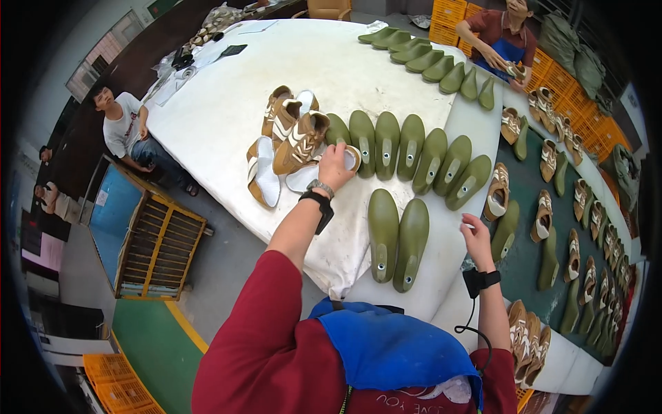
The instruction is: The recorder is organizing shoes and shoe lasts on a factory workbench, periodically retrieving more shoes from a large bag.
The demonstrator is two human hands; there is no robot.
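Observation:
My left hand (334,170) is closed on a brown and white shoe (352,157) that lies on the white-covered table (227,90). The shoe's heel end shows beside my fingers; my hand hides part of the rest. Just left of it sit brown sneakers with white stripes (301,143), and one shoe with a white lining (263,172) lies tipped on its side. A row of olive-green shoe lasts (410,146) stretches to the right of this hand. Nearer me lies a pair of lasts (398,241). My right hand (477,240) hovers right of that pair, fingers loosely bent and apart, holding nothing.
On the right, a dark green conveyor (525,252) carries shoes and lasts. More lasts (438,67) line the table's far side. A co-worker (507,34) handles a shoe at the back right. Another person (127,127) sits at the left, near a slatted cart (155,238).

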